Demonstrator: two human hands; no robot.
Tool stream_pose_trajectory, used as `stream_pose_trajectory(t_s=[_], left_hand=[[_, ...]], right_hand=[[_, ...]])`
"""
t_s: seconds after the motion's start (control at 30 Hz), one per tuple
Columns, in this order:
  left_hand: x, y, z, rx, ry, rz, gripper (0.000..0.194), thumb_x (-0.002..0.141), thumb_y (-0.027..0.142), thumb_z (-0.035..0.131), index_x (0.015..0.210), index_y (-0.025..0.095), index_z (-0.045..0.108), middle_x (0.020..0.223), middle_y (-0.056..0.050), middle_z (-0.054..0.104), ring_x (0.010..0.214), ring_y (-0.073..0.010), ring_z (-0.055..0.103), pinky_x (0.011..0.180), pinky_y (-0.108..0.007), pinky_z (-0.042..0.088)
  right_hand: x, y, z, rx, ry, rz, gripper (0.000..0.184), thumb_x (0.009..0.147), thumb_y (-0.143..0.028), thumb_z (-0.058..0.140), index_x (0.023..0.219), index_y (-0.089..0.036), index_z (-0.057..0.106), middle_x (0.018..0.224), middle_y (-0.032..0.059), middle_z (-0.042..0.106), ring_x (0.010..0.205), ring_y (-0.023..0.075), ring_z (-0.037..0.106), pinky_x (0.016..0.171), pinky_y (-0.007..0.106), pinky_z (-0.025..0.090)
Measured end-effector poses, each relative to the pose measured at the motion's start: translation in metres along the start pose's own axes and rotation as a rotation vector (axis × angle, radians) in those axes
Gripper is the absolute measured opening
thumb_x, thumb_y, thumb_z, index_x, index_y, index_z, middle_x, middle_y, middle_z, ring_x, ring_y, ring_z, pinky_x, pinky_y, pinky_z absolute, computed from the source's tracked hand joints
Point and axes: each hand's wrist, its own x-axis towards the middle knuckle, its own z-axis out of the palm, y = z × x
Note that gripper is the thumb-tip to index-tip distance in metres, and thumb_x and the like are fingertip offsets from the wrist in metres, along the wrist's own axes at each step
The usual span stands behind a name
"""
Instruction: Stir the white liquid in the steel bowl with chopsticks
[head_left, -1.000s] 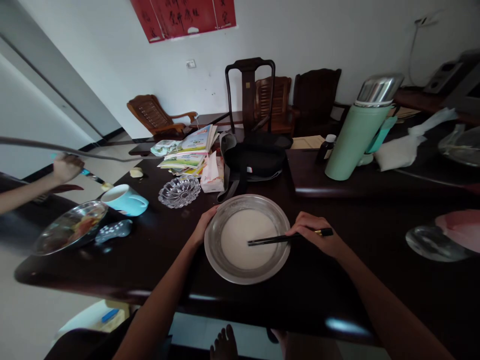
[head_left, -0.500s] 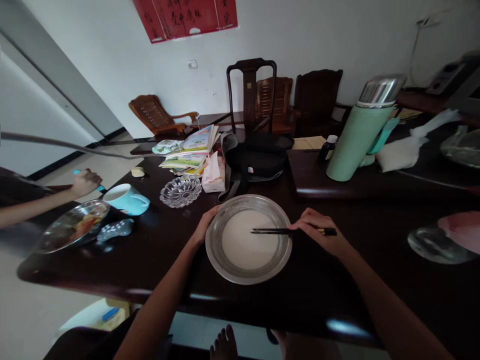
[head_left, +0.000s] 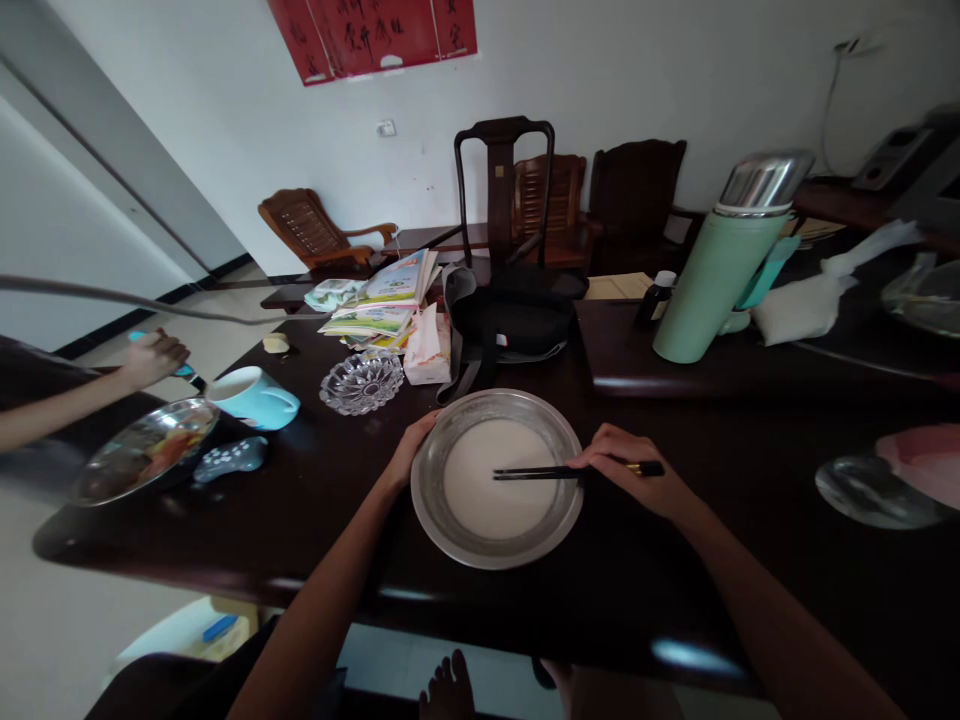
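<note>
A wide metal bowl [head_left: 429, 515] stands on the dark table in front of me, with a smooth white liquid [head_left: 499, 510] in it. My left hand [head_left: 409, 450] grips the bowl's left rim; some of its fingers are hidden behind the wall. Black chopsticks [head_left: 536, 472] with gold bands are held in my right hand [head_left: 626, 462] at the bowl's right rim. They lie nearly level over the bowl, tips at the white liquid near its middle; whether they dip in is hard to tell.
At the left, another person's hand [head_left: 156, 358] holds a blue-handled tool by a blue mug [head_left: 256, 398] and a metal bowl of food [head_left: 94, 480]. A glass dish [head_left: 362, 383], tissue pack [head_left: 427, 348] and black bag [head_left: 517, 320] sit behind my bowl. A green thermos [head_left: 716, 285] stands right.
The chopsticks swung right and up, then back left, within the bowl, my right hand moving with them. My left hand stays on the rim. The other person's hand shifted at the left.
</note>
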Motion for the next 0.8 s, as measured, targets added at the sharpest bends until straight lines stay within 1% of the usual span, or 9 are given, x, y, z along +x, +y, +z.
stream_pose_trajectory(t_s=[0.07,0.2,0.37,0.5,0.53,0.6,0.67,0.7,0.8], left_hand=[[0.0001,-0.0006,-0.0009,0.012,0.003,0.000,0.045,0.082,0.043,0.049,0.114,0.015,0.063,0.115,-0.007,0.062,0.110,-0.0288,0.052,0.098,-0.038,0.034],[-0.0001,0.0004,-0.0011,0.026,0.005,-0.006,0.047,0.081,0.044,0.049,0.114,0.014,0.063,0.115,-0.008,0.062,0.110,-0.0294,0.052,0.098,-0.039,0.034],[-0.0006,0.0025,0.0013,0.004,0.005,-0.017,0.045,0.082,0.043,0.049,0.114,0.014,0.063,0.115,-0.007,0.062,0.109,-0.0279,0.053,0.098,-0.037,0.035],[-0.0004,0.0026,0.0011,0.034,0.017,-0.013,0.046,0.082,0.043,0.048,0.114,0.015,0.063,0.115,-0.007,0.063,0.109,-0.0284,0.052,0.098,-0.039,0.034],[-0.0002,0.0020,0.0006,0.039,0.016,-0.006,0.045,0.081,0.043,0.049,0.114,0.015,0.064,0.114,-0.007,0.063,0.110,-0.0285,0.052,0.099,-0.039,0.033],[0.0003,0.0004,-0.0005,0.034,0.015,0.000,0.045,0.080,0.043,0.050,0.113,0.016,0.064,0.114,-0.007,0.063,0.109,-0.0287,0.052,0.100,-0.039,0.033],[0.0006,-0.0015,-0.0012,0.015,0.017,-0.002,0.044,0.080,0.043,0.051,0.112,0.016,0.065,0.113,-0.007,0.063,0.109,-0.0289,0.053,0.099,-0.039,0.033],[0.0006,-0.0021,-0.0012,0.004,0.018,-0.004,0.045,0.080,0.043,0.050,0.113,0.016,0.064,0.113,-0.007,0.063,0.108,-0.0288,0.053,0.099,-0.039,0.033],[0.0003,-0.0021,-0.0003,-0.023,0.012,-0.012,0.045,0.081,0.043,0.050,0.115,0.016,0.064,0.114,-0.007,0.063,0.108,-0.0286,0.053,0.099,-0.039,0.034]], right_hand=[[0.0003,-0.0002,0.0002,-0.016,0.002,0.001,0.020,0.089,-0.027,0.052,0.094,-0.022,0.071,0.083,0.0057,0.067,0.076,0.0170,0.059,0.070,0.031,0.048],[0.0006,-0.0001,-0.0008,-0.014,0.069,0.013,0.023,0.090,-0.025,0.048,0.089,-0.021,0.071,0.080,0.0055,0.067,0.076,0.0171,0.060,0.070,0.031,0.048],[0.0011,-0.0023,-0.0009,-0.011,-0.006,0.005,0.021,0.088,-0.027,0.051,0.093,-0.022,0.071,0.082,0.0055,0.067,0.076,0.0168,0.060,0.070,0.031,0.048],[0.0004,-0.0024,-0.0026,-0.020,0.089,0.037,0.025,0.090,-0.027,0.048,0.088,-0.022,0.072,0.078,0.0047,0.067,0.073,0.0168,0.059,0.069,0.031,0.047],[0.0003,-0.0021,-0.0026,-0.012,0.092,0.035,0.027,0.091,-0.027,0.046,0.087,-0.022,0.072,0.076,0.0045,0.066,0.072,0.0166,0.059,0.068,0.030,0.047],[0.0001,-0.0017,-0.0016,0.014,0.046,0.023,0.029,0.092,-0.027,0.044,0.087,-0.022,0.072,0.076,0.0046,0.066,0.072,0.0166,0.060,0.068,0.031,0.047],[0.0003,-0.0016,-0.0005,0.028,-0.012,0.016,0.025,0.090,-0.028,0.048,0.090,-0.022,0.072,0.080,0.0052,0.066,0.075,0.0170,0.060,0.070,0.031,0.048],[0.0003,-0.0017,-0.0006,0.026,-0.018,0.021,0.023,0.089,-0.028,0.050,0.091,-0.022,0.072,0.083,0.0056,0.066,0.077,0.0173,0.060,0.071,0.031,0.048],[0.0000,-0.0016,-0.0033,-0.002,0.050,0.041,0.023,0.089,-0.028,0.050,0.090,-0.022,0.072,0.082,0.0055,0.066,0.075,0.0170,0.060,0.070,0.031,0.048]])
